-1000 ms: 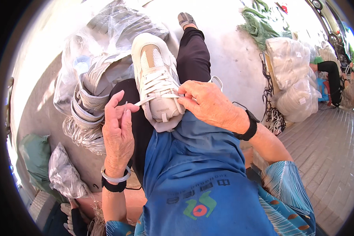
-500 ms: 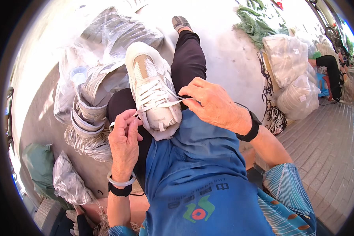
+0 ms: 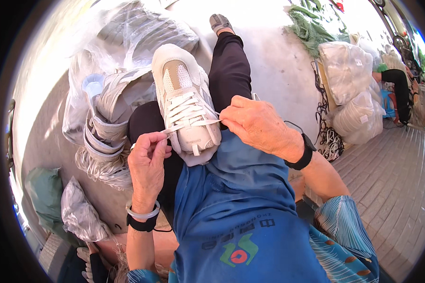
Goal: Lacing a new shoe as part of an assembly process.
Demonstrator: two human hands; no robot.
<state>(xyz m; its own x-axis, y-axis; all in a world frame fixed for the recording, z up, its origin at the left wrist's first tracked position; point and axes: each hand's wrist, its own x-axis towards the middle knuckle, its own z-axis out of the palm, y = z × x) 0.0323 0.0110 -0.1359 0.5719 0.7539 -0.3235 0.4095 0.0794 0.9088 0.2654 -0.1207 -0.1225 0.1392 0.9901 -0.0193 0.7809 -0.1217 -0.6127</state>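
A cream and beige sneaker (image 3: 180, 70) rests on my lap, its toe pointing away from me and its heel toward my blue apron (image 3: 236, 198). White shoelace (image 3: 186, 106) is threaded through its eyelets. To the left of the heel, my left hand (image 3: 148, 162) pinches one lace end between thumb and forefinger. My right hand (image 3: 257, 125), on the other side, grips the other end. Both ends stretch nearly level across the shoe's opening, crossing near its left edge.
Stacked grey-white shoe uppers (image 3: 106, 122) stand at my left beside a bundle of pale laces (image 3: 101, 165). Behind them, a clear plastic bag (image 3: 141, 33) covers more shoes. At right are plastic-wrapped packs (image 3: 344, 70), dark cords (image 3: 322, 94) and green netting (image 3: 309, 28). Another person (image 3: 396, 89) sits far right.
The lace ends now lie flatter and tauter across the shoe opening. My right hand has shifted slightly right, and my left hand remains beside the heel.
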